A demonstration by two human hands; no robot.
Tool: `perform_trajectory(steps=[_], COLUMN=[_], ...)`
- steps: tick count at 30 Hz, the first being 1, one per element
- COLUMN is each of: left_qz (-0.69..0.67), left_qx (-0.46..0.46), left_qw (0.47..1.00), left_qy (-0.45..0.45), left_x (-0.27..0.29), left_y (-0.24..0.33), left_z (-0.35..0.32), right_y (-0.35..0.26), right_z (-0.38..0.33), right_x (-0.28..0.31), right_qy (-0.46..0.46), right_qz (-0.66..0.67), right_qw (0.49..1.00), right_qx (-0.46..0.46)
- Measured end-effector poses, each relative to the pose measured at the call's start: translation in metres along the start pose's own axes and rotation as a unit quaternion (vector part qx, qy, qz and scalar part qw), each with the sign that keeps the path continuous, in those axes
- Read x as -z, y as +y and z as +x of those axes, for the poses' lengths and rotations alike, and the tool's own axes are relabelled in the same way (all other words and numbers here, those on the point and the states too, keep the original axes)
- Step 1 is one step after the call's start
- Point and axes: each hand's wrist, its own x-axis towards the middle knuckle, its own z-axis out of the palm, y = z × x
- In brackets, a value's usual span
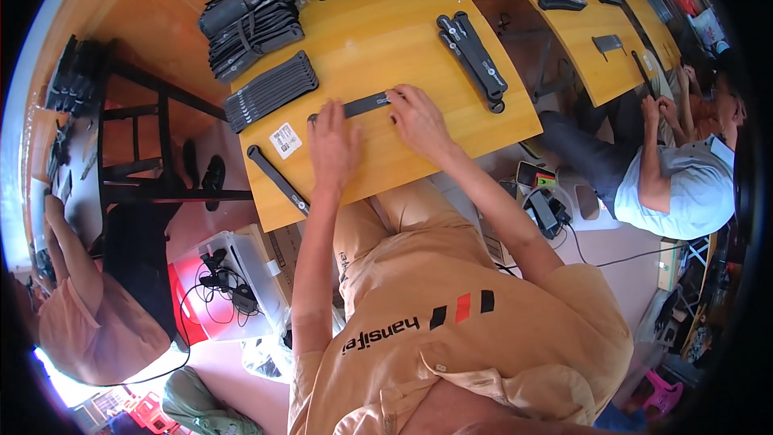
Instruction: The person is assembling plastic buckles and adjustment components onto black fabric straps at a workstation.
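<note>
A flat black strap (366, 105) lies across the yellow table, stretched between my two hands. My left hand (334, 145) rests on its left part with extended fingers, the thumb standing off the strap; this hand is slightly blurred. At the other end my right hand (419, 119) bends its fingers and thumb around the strap's tip, gripping it. Nearer the table's left edge lies another single black strap (278, 180), set at a slant. A fanned row of folded black straps (272, 90) sits beyond my left hand, beside a white label (285, 140).
Bundled black straps (251, 26) are piled at the table's (378, 28) far left, with more along its back edge. Several long straps (473, 60) lie at the right. Co-workers sit on both sides, one in a light blue shirt (672, 189). A clear bin (233, 290) holds cables.
</note>
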Motion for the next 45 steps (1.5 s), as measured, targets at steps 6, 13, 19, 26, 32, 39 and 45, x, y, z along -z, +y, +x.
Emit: perform_trajectory(steps=[6,13,19,26,32,39,45], left_qz=[0.054,0.102,-0.014,-0.413,-0.531,-0.676,-0.776], left_qx=[-0.021,0.024,0.117,0.344,0.464,0.450,0.368], left_qw=[0.996,0.992,0.992,0.797,0.668,0.571,0.506], left_qy=[-0.066,-0.071,0.042,0.275,0.237,0.115,0.079], left_x=[-0.025,-0.015,0.018,0.089,0.059,0.054,0.057], left_y=[0.007,0.000,-0.015,-0.059,-0.066,-0.026,0.000], left_z=[-0.012,-0.021,-0.030,-0.113,-0.199,-0.188,-0.150], right_y=[0.012,0.015,0.006,-0.094,-0.157,-0.143,-0.130], right_z=[-0.019,-0.018,-0.028,-0.062,-0.065,-0.066,-0.064], right_x=[-0.019,-0.014,-0.002,-0.014,-0.044,-0.049,0.005], right_qy=[-0.056,-0.088,0.012,-0.145,-0.258,-0.250,-0.308], right_qz=[-0.065,-0.109,-0.125,0.171,0.131,0.247,0.444], right_qw=[0.993,0.990,0.992,0.973,0.957,0.936,0.835], right_qx=[0.082,0.027,0.006,0.049,0.013,0.000,-0.105])
